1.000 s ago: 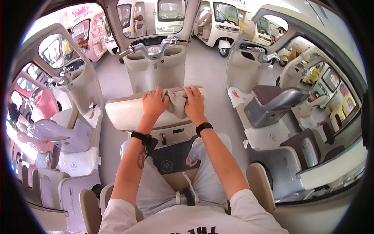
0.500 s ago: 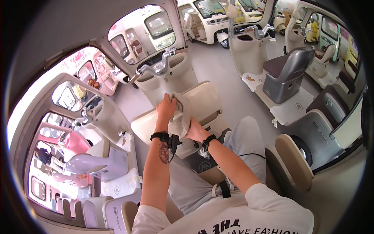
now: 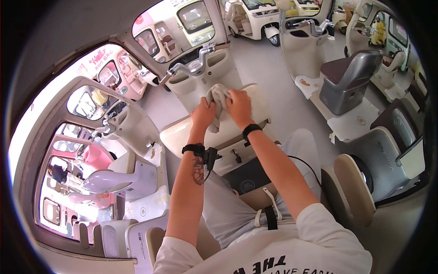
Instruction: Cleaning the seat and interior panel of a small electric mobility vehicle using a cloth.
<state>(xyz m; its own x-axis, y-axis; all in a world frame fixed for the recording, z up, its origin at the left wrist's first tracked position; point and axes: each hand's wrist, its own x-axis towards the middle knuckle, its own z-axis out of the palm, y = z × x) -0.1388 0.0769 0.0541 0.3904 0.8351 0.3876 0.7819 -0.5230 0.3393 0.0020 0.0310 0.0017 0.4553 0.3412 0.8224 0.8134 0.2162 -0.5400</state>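
Note:
A bunched greyish-beige cloth [image 3: 220, 95] is gripped between my two hands above the cream seat back [image 3: 182, 134] in front of me. My left hand [image 3: 204, 112] is closed on its left side, fingers curled into the fabric. On the opposite side my right hand [image 3: 239, 106] clasps the cloth from above. One end of it hangs down below my hands. Both wrists wear black straps, and a small black device [image 3: 211, 158] sits at the left one.
Ahead stands a cream front panel with silver handlebars [image 3: 196, 64]. Cabin window frames close in on the left. Through the open right side I see a grey seat [image 3: 349, 80] on another vehicle. A thin black cable [image 3: 305, 165] runs by my right leg.
My right hand has moved up and forward, from under the cloth to its upper right. The cloth, hanging more spread before, is now bunched between both hands.

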